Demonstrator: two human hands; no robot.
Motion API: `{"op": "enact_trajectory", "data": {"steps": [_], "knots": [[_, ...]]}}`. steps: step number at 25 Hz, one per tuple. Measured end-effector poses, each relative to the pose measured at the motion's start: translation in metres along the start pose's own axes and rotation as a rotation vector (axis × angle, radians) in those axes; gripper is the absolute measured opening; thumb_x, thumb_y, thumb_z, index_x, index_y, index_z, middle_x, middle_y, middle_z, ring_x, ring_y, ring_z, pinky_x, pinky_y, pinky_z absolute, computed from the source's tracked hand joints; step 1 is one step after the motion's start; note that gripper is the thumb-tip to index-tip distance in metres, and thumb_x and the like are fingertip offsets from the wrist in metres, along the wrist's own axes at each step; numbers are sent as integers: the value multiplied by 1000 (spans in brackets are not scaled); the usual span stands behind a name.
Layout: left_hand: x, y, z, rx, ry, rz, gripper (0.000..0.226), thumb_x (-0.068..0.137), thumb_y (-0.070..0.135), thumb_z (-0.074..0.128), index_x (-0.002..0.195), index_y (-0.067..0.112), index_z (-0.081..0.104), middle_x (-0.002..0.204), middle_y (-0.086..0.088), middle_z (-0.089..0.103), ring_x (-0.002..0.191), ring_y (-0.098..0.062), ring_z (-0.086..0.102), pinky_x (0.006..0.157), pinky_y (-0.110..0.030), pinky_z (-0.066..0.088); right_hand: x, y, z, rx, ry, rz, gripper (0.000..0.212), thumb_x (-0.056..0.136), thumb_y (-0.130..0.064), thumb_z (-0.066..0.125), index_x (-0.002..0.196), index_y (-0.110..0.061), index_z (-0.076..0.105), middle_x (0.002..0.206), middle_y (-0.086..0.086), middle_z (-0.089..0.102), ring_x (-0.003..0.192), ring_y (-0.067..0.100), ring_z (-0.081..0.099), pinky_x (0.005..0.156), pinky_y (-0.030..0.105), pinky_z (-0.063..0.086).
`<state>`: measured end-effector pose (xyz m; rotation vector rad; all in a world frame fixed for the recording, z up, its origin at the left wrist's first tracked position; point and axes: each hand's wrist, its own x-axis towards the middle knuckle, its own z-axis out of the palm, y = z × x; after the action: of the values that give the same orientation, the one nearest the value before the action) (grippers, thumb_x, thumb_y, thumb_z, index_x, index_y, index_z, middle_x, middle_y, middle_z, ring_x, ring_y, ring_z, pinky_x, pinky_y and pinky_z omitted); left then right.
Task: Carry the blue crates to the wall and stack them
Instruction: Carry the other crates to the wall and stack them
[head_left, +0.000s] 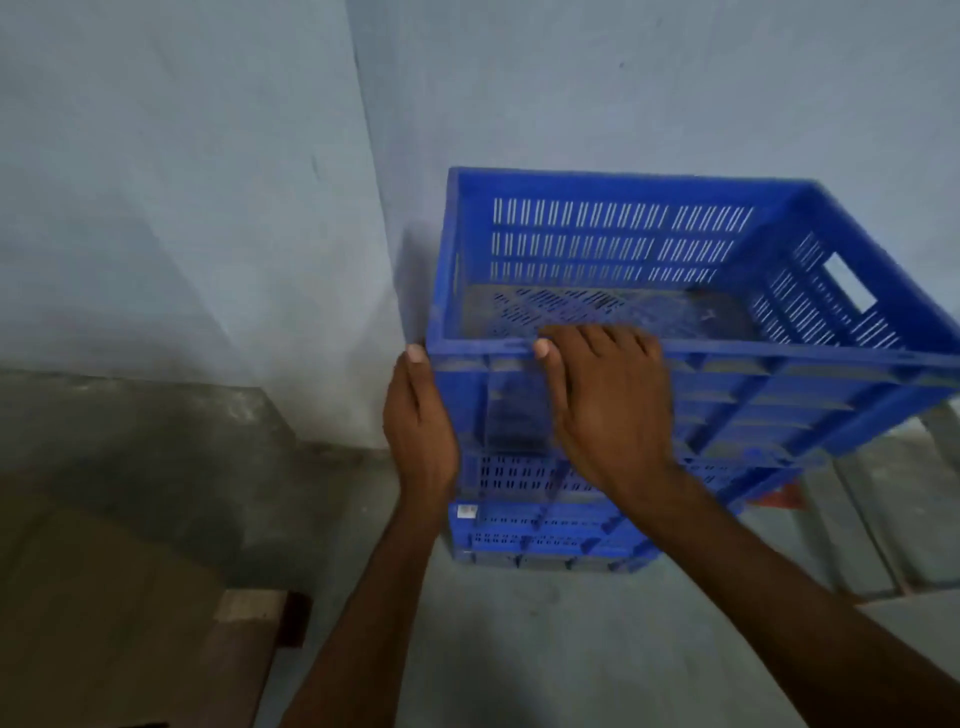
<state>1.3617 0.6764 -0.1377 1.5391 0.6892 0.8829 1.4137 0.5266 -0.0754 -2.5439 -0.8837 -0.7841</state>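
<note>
Wood plank (244, 623): near left, low by the floor, well apart from the crates; not in play.
Left hand (421, 431): palm flat against the near-left corner of the top crate (675, 249), thumb tip at the rim. The fingers that show lie straight, pressing and not curled round anything.
Right hand (608, 395): fingers hooked over the near rim, thumb on the outer face; it grips the rim.
Top crate: blue, empty, resting on the lower crates (545, 530). It looks skewed, with its right end overhanging, so probably not yet seated square.
Lower crates: blue stack on the concrete floor (519, 649), at the foot of the wall (623, 78), near the room corner.
Handling (judged): stiff moulded plastic with slotted walls and a ribbed outside. Being empty, it is likely light. Smooth rims may slide on each other.
Hold points (judged): the handle cut-out (852, 288) in the right end wall, with presumably a matching one opposite; otherwise the thick top rim.
</note>
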Motion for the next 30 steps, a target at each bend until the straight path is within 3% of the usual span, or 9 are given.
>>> {"op": "enact_trajectory", "data": {"steps": [4, 7, 9, 12, 17, 21, 24, 27, 30], "knots": [[45, 20, -23, 33, -212, -75, 41, 91, 65, 50, 104, 29, 66, 98, 12, 70, 98, -10, 67, 87, -36, 54, 68, 2, -20, 239, -558, 288, 55, 107, -48, 39, 66, -15, 51, 59, 6, 50, 55, 24, 49, 59, 33, 38], [100, 51, -3, 233, -381, -32, 52, 94, 52, 61, 138, 24, 54, 139, 5, 57, 126, -15, 55, 106, -36, 47, 144, 15, 15, 255, -881, 318, 37, 93, -43, 69, 116, -14, 71, 111, 10, 69, 99, 25, 64, 82, 32, 48], [126, 65, 26, 451, -536, 102, 67, 93, 47, 62, 150, 17, 41, 155, -7, 42, 139, -24, 45, 114, -41, 40, 168, 36, 67, 84, -1104, 147, 87, 85, -51, 76, 156, -19, 37, 159, 12, 39, 142, 32, 42, 113, 40, 38], [128, 70, 46, 704, -692, 163, 88, 95, 25, 60, 163, 15, 5, 169, -4, 11, 145, -31, 36, 112, -44, 39, 153, 73, 143, -184, -1332, 46, 135, 67, -70, 80, 161, -37, -11, 169, 14, -16, 154, 45, -2, 124, 59, 14], [122, 66, 49, 969, -636, 208, 82, 100, 15, 49, 162, 19, -5, 170, -1, 6, 105, -45, 60, 71, -38, 37, 134, 95, 162, -184, -1364, -128, 134, 75, -62, 80, 160, -31, -19, 161, 21, -30, 147, 35, -29, 122, 63, -7], [130, 64, 54, 1056, -584, 240, 85, 100, 19, 51, 162, 17, -6, 169, -7, 10, 96, -45, 62, 67, -39, 37, 146, 95, 157, -178, -1366, -85, 130, 73, -61, 82, 160, -41, -13, 166, 17, -24, 153, 48, -11, 123, 62, 11], [123, 68, 49, 1065, -601, 190, 84, 101, 22, 50, 162, 20, -7, 168, -9, 13, 95, -46, 62, 68, -41, 42, 147, 86, 136, -179, -1408, -47, 128, 71, -64, 81, 161, -41, -8, 169, 13, -17, 155, 44, -5, 121, 59, 16], [115, 80, 49, 1053, -612, 190, 77, 104, 26, 45, 163, 20, -5, 168, -8, 14, 108, -44, 61, 81, -47, 49, 158, 80, 90, -22, -1387, -47, 85, 91, -53, 69, 158, -17, 33, 164, 12, 31, 148, 32, 34, 117, 42, 33], [102, 98, 37, 1114, -542, 308, 70, 105, 41, 42, 162, 14, 12, 168, -7, 17, 137, -37, 44, 102, -52, 42, 132, 99, 15, 156, -1100, 142, 74, 92, -70, 52, 148, -22, 51, 152, 7, 52, 134, 30, 52, 111, 43, 43]]}}
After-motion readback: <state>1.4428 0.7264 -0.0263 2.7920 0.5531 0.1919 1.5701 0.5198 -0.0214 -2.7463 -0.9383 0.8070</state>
